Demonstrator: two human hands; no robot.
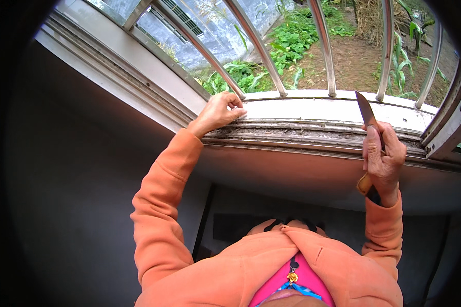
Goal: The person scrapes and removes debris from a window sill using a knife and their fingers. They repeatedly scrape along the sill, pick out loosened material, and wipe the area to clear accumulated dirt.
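My right hand (384, 153) grips a knife with a brownish blade (365, 107); the blade points up and away from me, over the white window sill. A yellowish handle end (364, 184) shows below the fist. At the left end of the sill (292, 109), my left hand (223, 109) rests with curled fingers, thumb and forefinger close together near the foot of a metal bar. Whether something small is between them, I cannot tell. Between the hands runs the window track (292, 134), its grooves filled with grey-brown dirt.
Upright metal bars (328, 57) stand along the outer edge of the sill. A sliding window frame (447, 134) is at the right, a white side frame (138, 57) at the left. Beneath the track is the wall (272, 169). Plants and bare soil lie outside.
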